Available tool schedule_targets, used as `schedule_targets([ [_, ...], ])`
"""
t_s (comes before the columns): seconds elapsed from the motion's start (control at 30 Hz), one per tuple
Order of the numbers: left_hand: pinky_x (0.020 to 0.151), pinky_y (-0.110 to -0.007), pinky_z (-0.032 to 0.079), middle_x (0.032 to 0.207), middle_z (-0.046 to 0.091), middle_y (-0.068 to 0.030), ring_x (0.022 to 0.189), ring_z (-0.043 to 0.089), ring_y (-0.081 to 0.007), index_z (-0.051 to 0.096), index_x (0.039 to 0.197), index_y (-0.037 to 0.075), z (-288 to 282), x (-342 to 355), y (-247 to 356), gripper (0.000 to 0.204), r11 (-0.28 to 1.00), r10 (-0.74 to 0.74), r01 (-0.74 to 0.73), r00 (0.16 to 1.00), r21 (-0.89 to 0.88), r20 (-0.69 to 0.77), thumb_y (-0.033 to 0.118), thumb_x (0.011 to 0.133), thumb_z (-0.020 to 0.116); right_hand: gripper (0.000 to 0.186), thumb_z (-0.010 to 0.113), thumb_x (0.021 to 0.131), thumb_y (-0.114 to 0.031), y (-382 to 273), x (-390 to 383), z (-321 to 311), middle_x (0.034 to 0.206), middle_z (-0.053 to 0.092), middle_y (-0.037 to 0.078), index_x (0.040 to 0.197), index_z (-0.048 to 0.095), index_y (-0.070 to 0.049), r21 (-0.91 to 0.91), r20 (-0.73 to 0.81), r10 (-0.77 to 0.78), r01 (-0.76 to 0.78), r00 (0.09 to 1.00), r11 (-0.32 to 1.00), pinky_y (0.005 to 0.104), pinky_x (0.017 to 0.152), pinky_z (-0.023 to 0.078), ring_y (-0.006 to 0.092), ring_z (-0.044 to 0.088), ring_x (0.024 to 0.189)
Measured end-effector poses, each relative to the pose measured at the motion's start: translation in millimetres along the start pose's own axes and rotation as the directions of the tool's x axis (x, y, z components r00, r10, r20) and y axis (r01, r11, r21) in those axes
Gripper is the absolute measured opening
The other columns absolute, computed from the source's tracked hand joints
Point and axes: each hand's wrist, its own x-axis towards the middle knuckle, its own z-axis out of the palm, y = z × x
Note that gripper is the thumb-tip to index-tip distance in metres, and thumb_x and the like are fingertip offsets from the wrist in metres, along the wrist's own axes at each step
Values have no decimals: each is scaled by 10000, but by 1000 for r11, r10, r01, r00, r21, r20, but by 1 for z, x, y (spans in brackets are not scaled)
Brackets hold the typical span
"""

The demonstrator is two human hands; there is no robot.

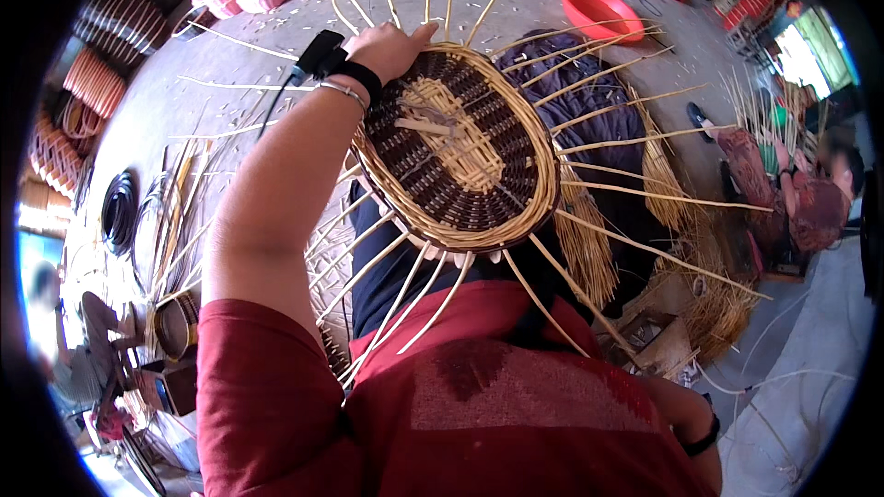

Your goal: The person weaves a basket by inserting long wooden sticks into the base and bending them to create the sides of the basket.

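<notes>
An oval wicker basket (529, 175) with dark brown woven sides and a pale base is tilted toward me over my lap. Long pale canes stick out all round its rim. My left hand (391, 48) grips the far left rim, its fingers partly hidden; a black band with a small device sits on that wrist. Loose short cane pieces (425, 126) lie inside the basket. Under the near rim show several pale rounded shapes; whether they are fingertips I cannot make out. At the lower right, part of my right arm shows beside a dark band, its hand not visible.
Bundles of thin canes (589, 248) and a dark cloth (580, 101) lie to the right. A red basin (600, 11) stands beyond them. Black coils (120, 212) and long strips lie at left. Another person (815, 202) sits at right, and one more at far left.
</notes>
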Motion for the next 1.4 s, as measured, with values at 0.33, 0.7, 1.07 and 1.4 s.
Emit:
schedule_targets([
  [0.33, 990, -479, 586, 1174, 768, -265, 1142, 749, -405, 641, 1335, -46, -7, -34, 5, 1173, 995, 77, -79, 997, -63, -24, 992, 792, 563, 291, 588, 1100, -219, -186, -9, -203, 868, 695, 64, 1263, 709, -11, -76, -624, -328, 363, 709, 929, 287, 657, 530, 144, 635, 699],
  [0.7, 1117, -505, 485, 1273, 727, -258, 1305, 624, -443, 610, 1333, -57, -36, -80, 5, 1029, 1000, -7, 9, 984, 11, -177, 847, 846, 675, 418, 642, 1019, -191, -332, 403, -301, 1189, 765, 237, 1359, 662, 52, -580, -435, -559, 255, 706, 773, 424, 893, 619, 333, 771, 1057],
  [1.07, 1101, -505, 512, 1248, 738, -289, 1230, 680, -441, 610, 1334, -61, -31, -91, 5, 946, 999, -38, 32, 986, -41, -165, 774, 896, 679, 289, 598, 983, -198, -379, 412, -302, 977, 761, 185, 1092, 781, -3, -532, -261, -114, -44, 958, 845, 438, 635, 547, 298, 689, 756],
  [1.4, 1017, -488, 543, 1090, 781, -235, 1096, 732, -403, 688, 1203, 4, -7, -94, 14, 811, 999, 42, -46, 975, -15, -218, 764, 921, 662, 320, 602, 1103, -336, -337, 403, -291, 839, 668, 27, 1055, 715, -40, 513, -564, 95, 259, 820, 818, 281, 545, 435, 122, 575, 659],
])
